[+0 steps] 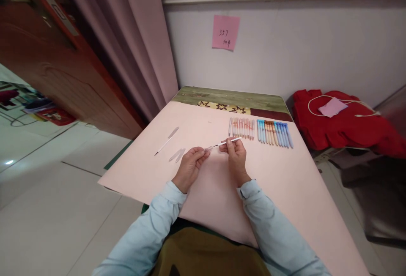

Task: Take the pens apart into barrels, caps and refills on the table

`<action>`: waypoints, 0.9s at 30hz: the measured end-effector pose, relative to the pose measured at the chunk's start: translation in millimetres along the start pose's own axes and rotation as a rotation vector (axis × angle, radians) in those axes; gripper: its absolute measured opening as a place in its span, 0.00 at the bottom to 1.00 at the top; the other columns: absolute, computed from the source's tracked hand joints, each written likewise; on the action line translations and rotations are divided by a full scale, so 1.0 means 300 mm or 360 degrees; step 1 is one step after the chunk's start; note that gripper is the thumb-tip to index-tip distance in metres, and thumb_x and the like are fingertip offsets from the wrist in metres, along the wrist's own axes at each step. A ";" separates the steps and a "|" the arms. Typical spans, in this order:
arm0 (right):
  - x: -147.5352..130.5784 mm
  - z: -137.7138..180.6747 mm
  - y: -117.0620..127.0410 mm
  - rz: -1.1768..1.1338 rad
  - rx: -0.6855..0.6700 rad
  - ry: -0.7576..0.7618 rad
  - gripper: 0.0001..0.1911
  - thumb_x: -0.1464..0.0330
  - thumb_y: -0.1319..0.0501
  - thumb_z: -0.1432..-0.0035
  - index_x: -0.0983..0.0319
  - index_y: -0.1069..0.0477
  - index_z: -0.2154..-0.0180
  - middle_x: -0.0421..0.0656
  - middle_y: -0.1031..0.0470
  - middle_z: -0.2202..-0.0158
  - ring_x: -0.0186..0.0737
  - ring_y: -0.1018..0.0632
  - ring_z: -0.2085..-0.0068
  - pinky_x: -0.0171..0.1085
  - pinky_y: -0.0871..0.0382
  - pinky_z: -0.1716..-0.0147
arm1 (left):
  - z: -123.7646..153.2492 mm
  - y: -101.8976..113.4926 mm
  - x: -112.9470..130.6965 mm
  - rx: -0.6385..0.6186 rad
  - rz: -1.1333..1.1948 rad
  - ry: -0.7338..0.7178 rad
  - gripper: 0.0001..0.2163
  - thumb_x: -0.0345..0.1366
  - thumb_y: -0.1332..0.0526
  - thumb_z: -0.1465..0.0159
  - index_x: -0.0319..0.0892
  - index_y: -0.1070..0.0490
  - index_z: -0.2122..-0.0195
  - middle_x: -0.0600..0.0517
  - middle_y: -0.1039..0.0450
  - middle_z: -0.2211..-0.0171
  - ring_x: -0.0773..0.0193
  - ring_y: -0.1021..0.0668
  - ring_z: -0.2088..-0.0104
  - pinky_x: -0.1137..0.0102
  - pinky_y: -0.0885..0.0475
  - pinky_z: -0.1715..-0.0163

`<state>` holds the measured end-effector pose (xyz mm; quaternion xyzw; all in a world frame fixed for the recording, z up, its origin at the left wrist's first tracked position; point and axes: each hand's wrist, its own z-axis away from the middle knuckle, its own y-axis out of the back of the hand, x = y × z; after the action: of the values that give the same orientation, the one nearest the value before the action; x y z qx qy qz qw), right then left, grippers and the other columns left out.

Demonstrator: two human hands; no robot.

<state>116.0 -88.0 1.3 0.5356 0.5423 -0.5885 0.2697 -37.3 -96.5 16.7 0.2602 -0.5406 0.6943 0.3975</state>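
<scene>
Above the middle of the table, my right hand (pixel 235 154) pinches a white pen refill (pixel 235 140) whose dark tip points left. My left hand (pixel 193 162) is closed on a small clear pen part (pixel 208 148), mostly hidden by the fingers. The refill's tip is at or just short of this part; I cannot tell if it is inside. Left of my hands lies a second white refill (pixel 163 146) with a dark tip, beside a greyish clear pen piece (pixel 174 131). Two more clear pen pieces (pixel 176 155) lie near my left wrist.
Beyond my right hand lie a row of clear pens with orange marks (pixel 241 128) and a row of blue and brown pens (pixel 274 133). The pale table cover (pixel 285 183) ends near my body. Red cloth (pixel 336 128) with a white cable lies at right.
</scene>
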 end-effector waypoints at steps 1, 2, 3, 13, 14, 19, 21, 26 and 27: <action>0.002 -0.001 0.001 0.0013 -0.0004 -0.0005 0.13 0.57 0.38 0.39 0.60 0.33 0.63 0.42 0.24 0.65 0.34 0.23 0.68 0.36 0.24 0.66 | 0.004 -0.002 0.000 -0.0006 -0.0009 -0.0002 0.08 0.28 0.30 0.48 0.39 0.28 0.70 0.52 0.24 0.69 0.68 0.20 0.64 0.72 0.26 0.53; 0.004 -0.003 0.002 0.0019 -0.0008 -0.0016 0.13 0.57 0.38 0.39 0.60 0.33 0.63 0.41 0.24 0.66 0.34 0.23 0.68 0.36 0.25 0.66 | 0.006 -0.003 0.001 -0.0013 -0.0017 -0.0003 0.09 0.28 0.29 0.48 0.39 0.28 0.69 0.52 0.23 0.68 0.68 0.20 0.64 0.72 0.26 0.53; 0.007 -0.004 0.003 0.0022 -0.0011 -0.0029 0.13 0.57 0.38 0.40 0.60 0.33 0.63 0.41 0.24 0.67 0.34 0.23 0.69 0.35 0.25 0.67 | 0.008 -0.004 0.001 -0.0021 -0.0027 -0.0003 0.09 0.28 0.29 0.49 0.39 0.28 0.69 0.52 0.23 0.68 0.68 0.20 0.64 0.72 0.26 0.53; 0.026 -0.013 0.016 0.0030 0.0002 -0.0096 0.16 0.54 0.37 0.41 0.61 0.32 0.64 0.38 0.26 0.73 0.33 0.24 0.72 0.34 0.27 0.70 | 0.017 -0.006 0.000 -0.0089 -0.0135 -0.0072 0.14 0.31 0.28 0.49 0.39 0.29 0.63 0.48 0.21 0.64 0.65 0.19 0.62 0.69 0.26 0.52; 0.030 -0.016 0.019 0.0011 0.0027 -0.0108 0.16 0.54 0.37 0.41 0.61 0.32 0.64 0.38 0.26 0.73 0.33 0.24 0.73 0.34 0.27 0.70 | 0.014 -0.002 0.003 -0.0076 -0.0136 -0.0085 0.14 0.32 0.29 0.48 0.39 0.29 0.63 0.48 0.21 0.64 0.65 0.18 0.63 0.68 0.25 0.54; 0.054 -0.041 0.040 -0.0139 0.0191 -0.0173 0.18 0.52 0.40 0.40 0.61 0.34 0.67 0.40 0.25 0.72 0.31 0.26 0.76 0.32 0.29 0.75 | -0.020 0.049 0.068 0.0218 -0.0163 -0.0312 0.12 0.42 0.34 0.41 0.39 0.31 0.64 0.50 0.23 0.70 0.68 0.22 0.74 0.69 0.25 0.66; 0.062 -0.047 0.047 -0.0163 0.0215 -0.0183 0.19 0.51 0.40 0.40 0.61 0.35 0.68 0.41 0.23 0.70 0.30 0.26 0.77 0.31 0.30 0.77 | -0.034 0.083 0.117 0.0388 -0.0137 -0.0397 0.10 0.42 0.39 0.38 0.39 0.32 0.67 0.50 0.24 0.72 0.67 0.22 0.74 0.68 0.24 0.66; 0.073 -0.037 0.043 -0.0093 0.0177 -0.0205 0.19 0.50 0.41 0.40 0.60 0.36 0.66 0.42 0.22 0.69 0.31 0.25 0.77 0.32 0.29 0.78 | -0.052 0.182 0.243 0.0642 -0.0039 -0.0461 0.03 0.31 0.45 0.43 0.43 0.39 0.72 0.47 0.24 0.70 0.62 0.21 0.67 0.63 0.23 0.61; 0.073 -0.033 0.040 -0.0070 0.0170 -0.0202 0.19 0.50 0.41 0.39 0.60 0.36 0.67 0.42 0.23 0.69 0.31 0.26 0.77 0.32 0.29 0.77 | -0.052 0.203 0.261 0.0697 -0.0094 -0.0495 0.02 0.30 0.44 0.44 0.43 0.39 0.72 0.49 0.25 0.72 0.64 0.22 0.70 0.66 0.24 0.65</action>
<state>124.1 -76.3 -21.5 0.4987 0.5037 -0.6550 0.2616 -130.0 -66.6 41.0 0.4591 -0.4244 0.7345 0.2640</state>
